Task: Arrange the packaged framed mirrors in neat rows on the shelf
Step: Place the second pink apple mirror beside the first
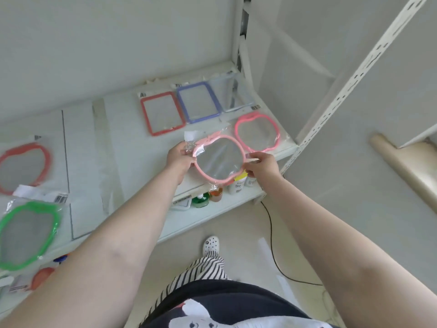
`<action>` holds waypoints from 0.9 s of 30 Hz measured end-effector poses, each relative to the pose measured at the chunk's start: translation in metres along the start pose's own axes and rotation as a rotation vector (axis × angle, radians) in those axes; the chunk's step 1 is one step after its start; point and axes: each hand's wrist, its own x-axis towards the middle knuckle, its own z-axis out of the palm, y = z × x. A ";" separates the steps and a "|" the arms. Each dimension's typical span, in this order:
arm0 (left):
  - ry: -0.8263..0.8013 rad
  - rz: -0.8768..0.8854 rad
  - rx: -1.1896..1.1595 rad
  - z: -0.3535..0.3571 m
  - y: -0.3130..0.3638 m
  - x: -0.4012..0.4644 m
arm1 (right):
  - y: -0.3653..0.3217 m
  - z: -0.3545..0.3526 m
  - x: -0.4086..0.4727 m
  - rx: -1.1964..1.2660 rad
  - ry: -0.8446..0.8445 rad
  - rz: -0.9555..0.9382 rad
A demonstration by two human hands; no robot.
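On the white metal shelf, far left, lies a red apple-shaped mirror in clear plastic wrap, with a green apple-shaped wrapped mirror just in front of it. Further along, at the back, a red rectangular framed mirror, a blue rectangular framed mirror and a clear-framed rectangular mirror stand side by side in a row. The left hand grips the left edge of a light pink apple-shaped packaged mirror, held over the shelf's front edge; the right hand pinches its right rim. Just beyond it, a brighter pink apple-shaped wrapped mirror lies flat near the shelf's right corner
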 end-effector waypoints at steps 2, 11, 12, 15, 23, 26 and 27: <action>0.002 -0.011 0.004 -0.002 0.004 0.017 | -0.009 0.009 0.015 -0.038 0.021 0.002; -0.009 -0.058 0.037 -0.009 0.005 0.065 | -0.022 0.037 0.052 -0.190 0.064 0.033; -0.010 -0.065 0.047 -0.009 0.003 0.068 | -0.022 0.039 0.054 -0.214 0.066 0.031; 0.002 -0.067 0.065 -0.009 -0.001 0.074 | -0.023 0.040 0.056 -0.285 0.059 0.028; 0.131 0.014 0.303 -0.007 -0.002 0.066 | -0.028 0.034 0.051 -0.549 0.009 -0.068; 0.239 0.047 0.414 0.001 0.001 0.056 | -0.029 0.023 0.048 -0.798 0.057 -0.174; 0.288 0.084 0.482 0.005 0.001 0.052 | -0.029 0.018 0.049 -0.848 0.089 -0.202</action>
